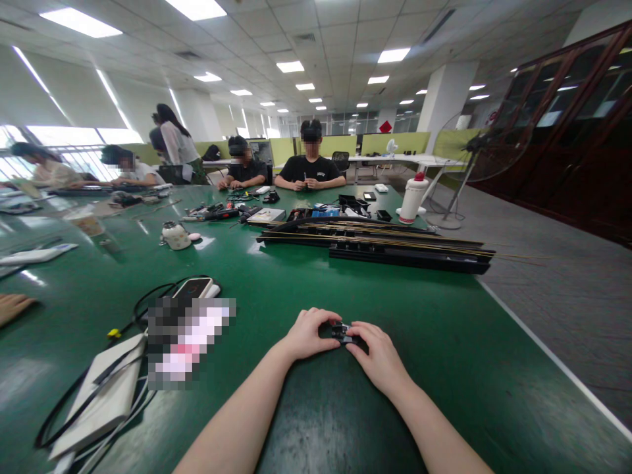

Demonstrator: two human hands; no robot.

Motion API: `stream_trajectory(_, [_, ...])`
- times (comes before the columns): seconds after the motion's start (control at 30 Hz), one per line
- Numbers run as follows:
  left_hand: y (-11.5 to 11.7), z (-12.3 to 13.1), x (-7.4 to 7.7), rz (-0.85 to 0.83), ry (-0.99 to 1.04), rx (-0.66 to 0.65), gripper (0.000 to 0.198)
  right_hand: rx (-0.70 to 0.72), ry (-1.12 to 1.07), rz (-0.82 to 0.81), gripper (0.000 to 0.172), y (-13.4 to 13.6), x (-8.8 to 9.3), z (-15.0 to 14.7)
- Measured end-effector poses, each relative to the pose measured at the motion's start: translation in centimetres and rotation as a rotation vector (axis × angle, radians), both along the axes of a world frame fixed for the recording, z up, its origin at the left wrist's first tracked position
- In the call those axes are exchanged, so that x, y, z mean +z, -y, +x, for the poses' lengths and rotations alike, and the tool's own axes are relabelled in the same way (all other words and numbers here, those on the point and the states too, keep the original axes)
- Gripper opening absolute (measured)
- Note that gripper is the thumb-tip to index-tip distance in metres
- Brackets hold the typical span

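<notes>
A small black part (340,332) with a shiny, metallic-looking patch is at the near middle of the green table (276,276). My left hand (312,334) grips its left side, thumb in front and fingers behind. On the right side, my right hand (376,354) pinches the same part between thumb and fingers. Both hands are closed on it, low over the tabletop. The fingertips cover some of the part, and its exact kind is too small to make out.
Black rails (409,257) with thin brass-coloured rods lie beyond my hands. Left are a white power bank-like box (101,395), cables and a phone (195,289). A white bottle (413,199), a small jar (175,235) and tools (222,212) stand farther back. Two people sit opposite.
</notes>
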State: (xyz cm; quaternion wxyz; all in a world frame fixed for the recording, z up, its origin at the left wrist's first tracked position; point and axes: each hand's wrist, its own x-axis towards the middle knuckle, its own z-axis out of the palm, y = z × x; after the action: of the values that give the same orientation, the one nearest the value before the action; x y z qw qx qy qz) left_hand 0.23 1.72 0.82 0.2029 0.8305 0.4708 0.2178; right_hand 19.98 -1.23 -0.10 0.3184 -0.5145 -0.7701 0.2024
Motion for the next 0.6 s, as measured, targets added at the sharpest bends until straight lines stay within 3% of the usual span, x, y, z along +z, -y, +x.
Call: stream_trajectory(0.6, [-0.12, -0.14, -0.28, 0.012, 0.019, -0.003, 0.04, -0.076, -0.224, -0.08, 0.018, 0.13, 0.72, 0.05])
